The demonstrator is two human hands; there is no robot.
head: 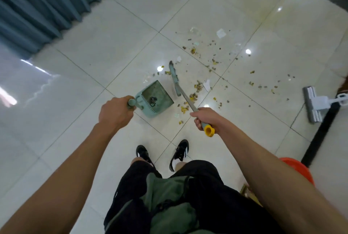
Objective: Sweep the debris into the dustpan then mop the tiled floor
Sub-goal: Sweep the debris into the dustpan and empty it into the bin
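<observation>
A teal dustpan (pixel 157 90) stands on the white tiled floor (pixel 90 60) with a little dark debris inside. My left hand (pixel 114 112) grips the top of its handle. My right hand (pixel 204 119) holds the broom handle near its yellow cap. The teal broom head (pixel 174 74) rests on the floor just right of the dustpan's mouth. Brown and yellow debris (pixel 212 60) with white paper scraps and clear shards is scattered to the right and beyond the broom.
A flat mop head (pixel 311 104) lies on the floor at right, its dark pole running back toward an orange bucket (pixel 299 168). Blue curtains (pixel 37 4) hang at upper left. My feet in black shoes (pixel 162 153) stand behind the dustpan.
</observation>
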